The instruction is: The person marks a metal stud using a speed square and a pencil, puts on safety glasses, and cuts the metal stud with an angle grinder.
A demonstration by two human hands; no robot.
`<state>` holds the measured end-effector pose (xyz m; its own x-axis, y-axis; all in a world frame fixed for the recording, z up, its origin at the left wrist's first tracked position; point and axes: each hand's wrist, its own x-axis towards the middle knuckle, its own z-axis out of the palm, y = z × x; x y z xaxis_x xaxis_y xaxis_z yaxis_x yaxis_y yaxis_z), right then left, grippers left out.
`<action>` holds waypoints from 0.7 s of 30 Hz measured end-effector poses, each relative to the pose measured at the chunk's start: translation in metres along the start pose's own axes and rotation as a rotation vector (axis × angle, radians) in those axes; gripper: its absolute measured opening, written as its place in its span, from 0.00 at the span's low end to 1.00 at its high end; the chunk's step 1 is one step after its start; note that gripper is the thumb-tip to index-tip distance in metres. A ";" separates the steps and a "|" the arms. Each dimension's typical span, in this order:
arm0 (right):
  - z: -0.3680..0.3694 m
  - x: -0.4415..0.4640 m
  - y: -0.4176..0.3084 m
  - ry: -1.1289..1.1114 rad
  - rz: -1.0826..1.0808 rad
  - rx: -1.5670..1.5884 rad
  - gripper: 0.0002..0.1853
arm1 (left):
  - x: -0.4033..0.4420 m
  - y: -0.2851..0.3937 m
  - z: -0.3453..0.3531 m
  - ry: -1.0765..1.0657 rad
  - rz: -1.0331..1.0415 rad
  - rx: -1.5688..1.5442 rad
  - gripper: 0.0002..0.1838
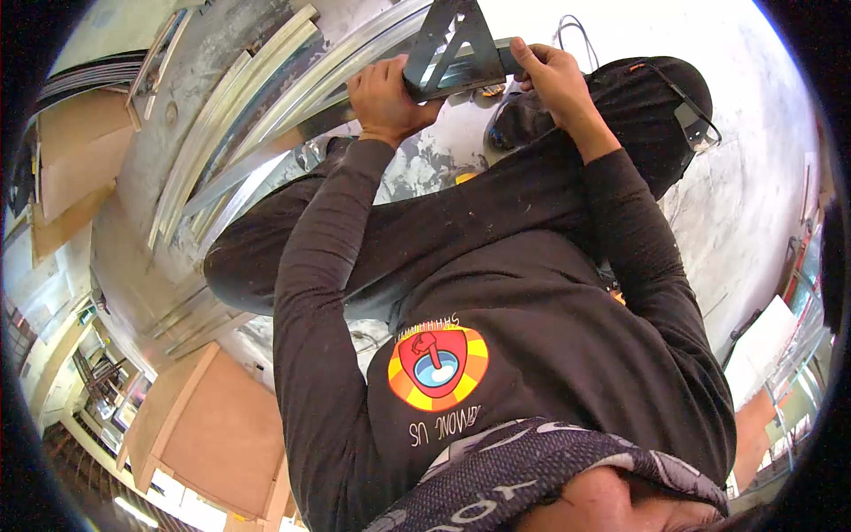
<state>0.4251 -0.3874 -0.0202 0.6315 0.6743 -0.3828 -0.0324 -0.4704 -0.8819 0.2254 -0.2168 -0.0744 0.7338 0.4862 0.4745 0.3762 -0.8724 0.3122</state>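
A dark triangular metal square (452, 53) with a cut-out lies against a long metal bar (328, 118) near the top middle. My left hand (387, 99) is wrapped round the bar and the lower left corner of the square. On the other side, my right hand (554, 80) pinches a dark piece (512, 58) at the bar's right end, thumb on top. The undersides of both grips are hidden.
Several long metal profiles (239, 124) lie on the floor at the upper left. My crossed legs (470, 213) are below the hands. A wooden box (213, 426) stands at the lower left. A cable (581, 31) lies at the top right.
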 end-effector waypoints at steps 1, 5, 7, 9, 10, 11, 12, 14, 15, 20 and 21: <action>0.000 0.000 -0.001 -0.012 0.014 0.028 0.32 | 0.001 0.001 0.000 -0.001 -0.002 0.000 0.38; 0.001 0.002 0.003 0.009 0.017 0.018 0.33 | 0.003 -0.001 0.001 -0.042 -0.016 -0.007 0.36; 0.001 0.000 -0.001 -0.001 0.010 0.029 0.33 | 0.003 -0.001 0.002 -0.055 -0.024 -0.012 0.36; 0.000 0.002 0.001 -0.002 0.020 0.020 0.33 | 0.003 -0.002 0.002 -0.074 -0.017 -0.011 0.36; 0.000 0.003 0.002 -0.003 0.030 0.014 0.34 | 0.004 -0.001 0.002 -0.074 -0.017 -0.011 0.36; 0.000 0.002 0.001 -0.002 0.031 0.014 0.34 | 0.003 -0.002 0.003 -0.087 -0.029 -0.009 0.36; 0.001 0.001 -0.001 -0.001 0.029 0.024 0.34 | 0.003 -0.002 0.004 -0.099 -0.041 -0.007 0.37; 0.001 -0.002 -0.004 0.002 0.027 0.035 0.34 | 0.003 -0.004 0.005 -0.089 -0.038 -0.017 0.37; 0.001 -0.002 -0.005 0.003 0.021 0.033 0.34 | 0.003 -0.004 0.006 -0.078 -0.036 -0.026 0.37; 0.001 0.000 -0.002 0.003 0.022 0.013 0.34 | 0.003 -0.003 0.005 -0.091 -0.040 -0.023 0.37; 0.001 0.000 -0.002 0.003 0.022 0.017 0.34 | 0.003 -0.003 0.005 -0.091 -0.037 -0.032 0.37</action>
<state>0.4244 -0.3861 -0.0181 0.6329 0.6623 -0.4010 -0.0593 -0.4749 -0.8780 0.2296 -0.2134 -0.0782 0.7686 0.5104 0.3855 0.3869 -0.8509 0.3553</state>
